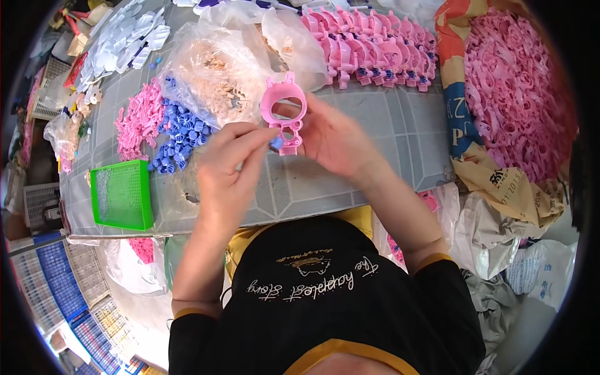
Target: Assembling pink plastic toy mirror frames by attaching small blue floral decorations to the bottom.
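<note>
Over the table's front part, my right hand (328, 139) grips a pink plastic toy frame (269, 111) from its right side. The frame has a big round ring on top, two small ear-like bumps, and a narrower lower part with small holes. My left hand (228, 159) pinches a small blue plastic part (276, 143) close against the frame's lower part. Whether the blue part touches the frame, I cannot tell. Left of my hands lies a pile of similar blue parts (178, 134), beside a heap of small pink parts (139, 122).
A green tray (150, 194) of tiny pieces stands at the table's left front. Clear bags (194, 53) hold beige pieces behind my hands. Rows of pink frames (375, 47) lie at the back right, near a big sack (459, 125) of pink parts. White pieces (125, 40) lie back left.
</note>
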Motion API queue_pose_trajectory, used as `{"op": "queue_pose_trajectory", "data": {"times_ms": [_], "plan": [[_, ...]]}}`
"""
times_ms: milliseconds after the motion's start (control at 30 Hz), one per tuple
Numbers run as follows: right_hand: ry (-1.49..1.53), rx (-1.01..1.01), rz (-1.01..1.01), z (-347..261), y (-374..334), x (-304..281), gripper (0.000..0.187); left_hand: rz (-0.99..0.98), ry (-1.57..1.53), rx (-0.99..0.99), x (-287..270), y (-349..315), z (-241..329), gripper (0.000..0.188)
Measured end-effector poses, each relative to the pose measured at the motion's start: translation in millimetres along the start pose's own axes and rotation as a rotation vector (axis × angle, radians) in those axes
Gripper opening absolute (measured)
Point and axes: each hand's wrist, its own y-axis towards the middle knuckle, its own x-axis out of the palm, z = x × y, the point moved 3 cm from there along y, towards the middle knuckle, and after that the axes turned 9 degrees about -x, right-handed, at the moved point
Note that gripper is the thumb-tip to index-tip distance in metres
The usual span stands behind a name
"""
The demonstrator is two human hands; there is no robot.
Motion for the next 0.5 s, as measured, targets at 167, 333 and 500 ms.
{"op": "queue_pose_trajectory", "data": {"times_ms": [167, 333, 500], "plan": [[-0.112, -0.038, -0.039, 9.8, -2.9, 3.1, 0.050, 0.046, 0.106, 0.053, 18.3, 6.4, -6.5, 0.026], [-0.217, -0.134, -0.108, 10.6, -7.3, 4.9, 0.067, 0.051, 0.117, -0.037, 25.3, 8.7, -7.6, 0.038], [-0.269, -0.143, -0.200, 14.0, -3.5, -0.4, 0.068, 0.227, 0.233, 0.109, 28.6, 10.1, -4.2, 0.040]]}}
